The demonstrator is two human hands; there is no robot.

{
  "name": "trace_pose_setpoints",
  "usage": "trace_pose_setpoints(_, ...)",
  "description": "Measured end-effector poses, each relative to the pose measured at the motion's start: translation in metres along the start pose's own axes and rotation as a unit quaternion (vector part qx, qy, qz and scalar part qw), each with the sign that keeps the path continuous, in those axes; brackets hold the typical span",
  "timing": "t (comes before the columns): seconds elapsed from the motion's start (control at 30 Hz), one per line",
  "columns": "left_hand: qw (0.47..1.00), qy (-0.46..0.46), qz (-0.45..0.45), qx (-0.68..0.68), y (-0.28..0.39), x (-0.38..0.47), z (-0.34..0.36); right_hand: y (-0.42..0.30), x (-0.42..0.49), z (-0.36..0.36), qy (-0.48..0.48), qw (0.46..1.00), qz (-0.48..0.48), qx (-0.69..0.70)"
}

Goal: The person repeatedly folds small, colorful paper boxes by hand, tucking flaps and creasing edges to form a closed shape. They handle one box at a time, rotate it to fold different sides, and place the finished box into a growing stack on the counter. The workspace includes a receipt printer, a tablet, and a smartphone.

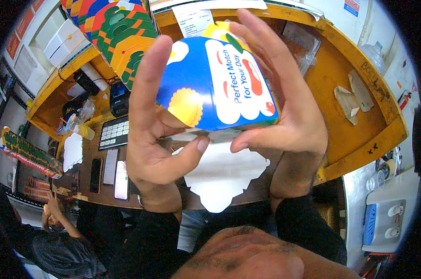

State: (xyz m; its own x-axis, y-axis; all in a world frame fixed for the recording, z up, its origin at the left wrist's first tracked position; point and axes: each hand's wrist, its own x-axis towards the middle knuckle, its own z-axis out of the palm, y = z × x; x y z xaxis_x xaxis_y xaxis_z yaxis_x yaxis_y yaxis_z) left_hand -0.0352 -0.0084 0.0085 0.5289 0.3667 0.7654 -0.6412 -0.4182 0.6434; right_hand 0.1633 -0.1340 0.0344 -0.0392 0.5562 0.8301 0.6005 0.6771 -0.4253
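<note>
Raised above the table is a folded cardboard food box [196,80], with a blue printed panel that bears writing turned towards me. My left hand [151,139] grips its left side, thumb along the lower edge and index finger pointing up. On the opposite side my right hand [287,94] holds it, the thumb under the near edge and the fingers partly hidden behind. Below the box a flat white carton blank [219,185] lies on the brown table [86,190], its far part covered by the box and hands. A tall stack of nested printed boxes [120,38] rises at the upper left.
Left of my hands lie a tablet [114,134] and several phones, one with a lit screen [121,179]. A drink cup [85,132] stands behind them. A paper slip [193,22] hangs at the yellow wooden shelf [357,139]. Another person's hand [57,205] is at lower left.
</note>
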Motion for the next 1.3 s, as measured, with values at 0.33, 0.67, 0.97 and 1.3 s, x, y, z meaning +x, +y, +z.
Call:
trace_pose_setpoints(0.33, 0.786, -0.099, -0.087, -0.604, -0.026, 0.018, -0.013, -0.017, 0.006, -0.008, -0.103, 0.985, -0.096, -0.104)
trace_pose_setpoints(0.67, 0.944, -0.076, -0.225, -0.230, -0.006, 0.018, -0.003, -0.011, -0.001, -0.033, -0.060, 0.985, -0.135, -0.089)
trace_pose_setpoints(0.97, 0.963, -0.062, -0.227, -0.132, -0.003, 0.025, 0.007, -0.003, 0.004, -0.007, 0.046, 0.976, -0.051, -0.207)
trace_pose_setpoints(1.3, 0.963, -0.088, -0.221, -0.130, -0.013, 0.022, -0.016, 0.011, 0.002, -0.002, 0.003, 0.986, -0.008, -0.164)
